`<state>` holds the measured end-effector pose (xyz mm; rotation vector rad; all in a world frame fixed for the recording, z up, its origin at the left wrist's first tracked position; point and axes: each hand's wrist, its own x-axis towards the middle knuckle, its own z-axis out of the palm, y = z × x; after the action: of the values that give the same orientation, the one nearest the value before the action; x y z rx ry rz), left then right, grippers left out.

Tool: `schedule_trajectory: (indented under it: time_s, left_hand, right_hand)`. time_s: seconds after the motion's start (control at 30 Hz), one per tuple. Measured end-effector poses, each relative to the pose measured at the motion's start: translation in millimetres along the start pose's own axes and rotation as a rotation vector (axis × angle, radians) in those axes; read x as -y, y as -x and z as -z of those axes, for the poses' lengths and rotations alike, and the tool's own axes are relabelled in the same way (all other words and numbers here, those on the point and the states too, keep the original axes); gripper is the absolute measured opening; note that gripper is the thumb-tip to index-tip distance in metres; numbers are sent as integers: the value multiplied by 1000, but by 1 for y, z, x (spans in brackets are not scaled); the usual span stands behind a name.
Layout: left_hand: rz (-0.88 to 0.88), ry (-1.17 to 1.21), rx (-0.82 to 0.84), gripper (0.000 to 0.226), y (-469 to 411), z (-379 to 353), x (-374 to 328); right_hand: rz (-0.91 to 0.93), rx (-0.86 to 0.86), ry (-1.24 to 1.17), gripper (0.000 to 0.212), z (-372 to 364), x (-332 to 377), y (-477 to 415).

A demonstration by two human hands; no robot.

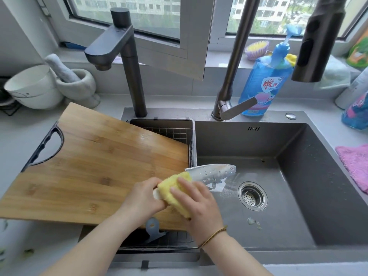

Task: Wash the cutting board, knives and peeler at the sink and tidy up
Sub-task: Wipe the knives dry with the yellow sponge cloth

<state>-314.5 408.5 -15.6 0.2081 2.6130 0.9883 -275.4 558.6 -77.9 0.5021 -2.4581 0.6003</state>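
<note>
A wet steel knife (214, 173) is held over the dark sink (294, 188), blade pointing right. My left hand (142, 198) grips its handle, which is mostly hidden. My right hand (196, 204) presses a yellow sponge (175, 193) around the base of the blade. The wooden cutting board (95, 166) lies tilted across the wire drain basket (171, 130) at the sink's left side. A grey-blue peeler (153, 229) pokes out from under the board's near edge, inside the basket.
Two dark faucets (127, 56) (235, 76) rise behind the sink, with a pull-out spray head (314, 42) hanging at the right. A blue detergent bottle (264, 82) stands behind. White bowls (33, 88) and a mortar (77, 84) sit at the left, a pink cloth (356, 166) at the right.
</note>
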Motion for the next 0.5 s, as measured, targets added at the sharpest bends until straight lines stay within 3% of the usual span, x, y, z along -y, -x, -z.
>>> schedule_trajectory:
  time_s: [0.1, 0.17, 0.23, 0.3, 0.43, 0.5]
  left_hand:
    - [-1, -19, -8, 32, 3, 1, -1]
    - [1, -29, -11, 31, 2, 0, -2]
    - [-1, -35, -6, 28, 1, 1, -2]
    - [-6, -23, 25, 26, 1, 3, 0]
    - [-11, -84, 88, 24, 2, 9, 3]
    - [4, -137, 107, 23, 1, 12, 0]
  right_hand:
    - [-125, -14, 50, 61, 4, -22, -4]
    - [-207, 12, 113, 70, 4, -20, -11]
    - [-162, 20, 159, 86, 1, -4, -13]
    - [-57, 35, 102, 86, -2, 5, -7]
    - [-157, -7, 158, 41, 7, -26, -5]
    - [-246, -11, 213, 31, 11, -39, -6]
